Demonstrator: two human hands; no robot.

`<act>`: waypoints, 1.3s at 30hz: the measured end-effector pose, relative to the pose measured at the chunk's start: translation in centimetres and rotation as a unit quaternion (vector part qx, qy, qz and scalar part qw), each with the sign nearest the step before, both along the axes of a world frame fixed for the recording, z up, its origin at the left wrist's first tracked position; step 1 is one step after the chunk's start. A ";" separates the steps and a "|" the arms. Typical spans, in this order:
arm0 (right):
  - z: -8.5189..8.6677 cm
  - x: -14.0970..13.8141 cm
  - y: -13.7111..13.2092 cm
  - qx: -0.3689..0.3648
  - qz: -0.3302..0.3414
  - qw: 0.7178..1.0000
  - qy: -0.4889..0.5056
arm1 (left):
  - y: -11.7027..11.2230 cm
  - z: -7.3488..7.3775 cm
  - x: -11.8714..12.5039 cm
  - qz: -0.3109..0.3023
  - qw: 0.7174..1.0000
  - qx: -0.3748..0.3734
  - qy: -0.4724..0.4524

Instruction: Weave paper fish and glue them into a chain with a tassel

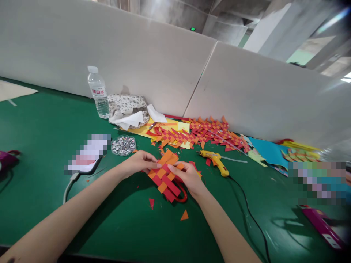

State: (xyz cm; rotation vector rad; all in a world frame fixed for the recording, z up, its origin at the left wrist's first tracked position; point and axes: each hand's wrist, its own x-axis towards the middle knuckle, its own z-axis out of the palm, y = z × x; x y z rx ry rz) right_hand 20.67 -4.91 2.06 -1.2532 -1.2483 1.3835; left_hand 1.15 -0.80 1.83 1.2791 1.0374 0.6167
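Between my hands is a woven piece of red and orange paper strips (166, 174), held tilted above the green table. My left hand (141, 162) pinches its upper left edge with thumb and fingers. On the other side, my right hand (189, 177) grips the right edge, its thumb lying on the weave. Red-handled scissors (184, 197) lie partly hidden under the paper, with one handle loop showing. Small paper offcuts, such as an orange triangle (184, 215) and a red scrap (151, 203), lie nearer to me.
A yellow glue gun (216, 160) with a black cord lies at right. Behind my hands are a clear dish of googly eyes (123, 145) and a pile of woven paper fish (211, 131). A water bottle (98, 93) stands back left, before a pale partition (137, 54).
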 end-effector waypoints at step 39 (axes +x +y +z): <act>-0.9 1.0 0.7 0.151 -0.070 0.978 -0.128 | -0.1 -0.9 1.0 0.078 0.988 -0.004 -0.133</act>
